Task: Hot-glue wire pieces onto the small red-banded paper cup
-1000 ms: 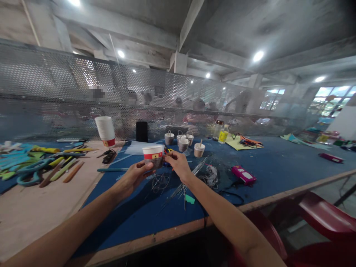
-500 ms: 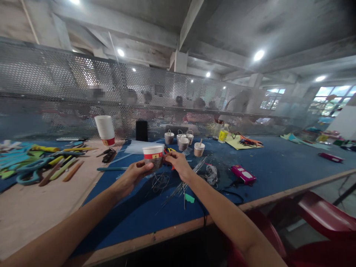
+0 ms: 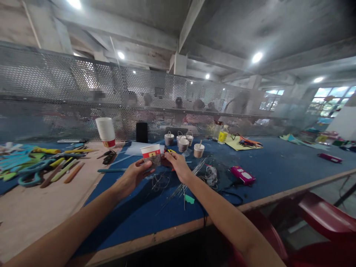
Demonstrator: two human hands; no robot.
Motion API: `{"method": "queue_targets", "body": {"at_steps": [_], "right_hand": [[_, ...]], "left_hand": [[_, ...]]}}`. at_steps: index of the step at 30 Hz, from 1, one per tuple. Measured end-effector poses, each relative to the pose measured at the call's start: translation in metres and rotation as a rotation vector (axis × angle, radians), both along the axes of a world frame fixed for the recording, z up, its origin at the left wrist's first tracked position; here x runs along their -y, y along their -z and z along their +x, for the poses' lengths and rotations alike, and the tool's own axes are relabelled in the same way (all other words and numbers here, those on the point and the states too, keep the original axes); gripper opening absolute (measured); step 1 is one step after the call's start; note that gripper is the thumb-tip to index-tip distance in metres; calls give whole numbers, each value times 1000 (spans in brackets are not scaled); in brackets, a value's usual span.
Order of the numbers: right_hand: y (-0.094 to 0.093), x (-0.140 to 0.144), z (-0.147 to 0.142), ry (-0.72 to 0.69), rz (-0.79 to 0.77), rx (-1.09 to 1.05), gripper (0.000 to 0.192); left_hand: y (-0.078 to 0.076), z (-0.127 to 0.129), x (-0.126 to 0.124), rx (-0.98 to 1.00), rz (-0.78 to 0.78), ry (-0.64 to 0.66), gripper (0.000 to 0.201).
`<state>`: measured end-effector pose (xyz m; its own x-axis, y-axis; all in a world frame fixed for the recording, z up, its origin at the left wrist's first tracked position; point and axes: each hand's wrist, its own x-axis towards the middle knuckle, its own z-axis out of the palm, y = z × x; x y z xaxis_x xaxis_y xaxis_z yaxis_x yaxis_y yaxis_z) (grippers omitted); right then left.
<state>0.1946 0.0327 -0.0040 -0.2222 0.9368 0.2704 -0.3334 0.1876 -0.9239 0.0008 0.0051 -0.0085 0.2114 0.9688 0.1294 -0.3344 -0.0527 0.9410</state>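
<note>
Since the left hand [image 3: 135, 174] grips a paper cup [image 3: 151, 152] near frame centre, oversqueezing could dent it, though whether the right hand [image 3: 178, 167] pinches anything is unclear.

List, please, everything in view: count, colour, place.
Held cup: one, white, red and greyish, centre
Small cups: five, greyish, back middle
Cup stack: one, mostly white, back left
Slab: one, black, back
Scissors: one, blue, left
Tools: several, mixed, left
Jar: one, clear, back right
Bottle: one, yellow label, beside jar
Wires: many, silver, middle
String: one bundle, grey, middle
Boxy things: two, pink, right
Table: one, blue, centre
Screen: one, grey, back
Chairs: unclear, red, lower right
Lamps: several, white, ceiling
Left hand: one, holding cup
Right hand: one, beside cup
</note>
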Motion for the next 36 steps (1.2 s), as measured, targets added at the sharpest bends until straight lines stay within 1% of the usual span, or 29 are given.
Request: {"method": "queue_targets", "body": {"at_steps": [3, 5, 10, 13, 15, 19, 23, 29, 36], "right_hand": [[-3, 3, 0, 17, 39, 43, 39], [-5, 6, 0, 41, 76, 100, 38], [-5, 7, 1, 160, 201, 247, 27], [-3, 5, 3, 232, 236, 299, 23], [-3, 4, 4, 258, 265, 328, 22], [-3, 9, 3, 253, 325, 392, 23], [-3, 15, 0, 217, 340, 419, 23], [-3, 18, 0, 223, 343, 463, 21], [-5, 19, 0, 213, 338, 449, 18]], "left_hand": [[-1, -2, 0, 2, 4, -1, 48], [-1, -3, -1, -9, 13, -23, 47], [-3, -2, 1, -49, 41, -89, 46], [-5, 2, 3, -53, 57, -167, 41], [-5, 3, 4, -52, 61, -179, 38], [-5, 5, 6, -75, 87, -121, 45], [-6, 7, 8, -116, 113, -116, 52], [-7, 8, 9, -109, 85, -133, 51], [-9, 10, 11, -101, 56, -128, 48]]}}
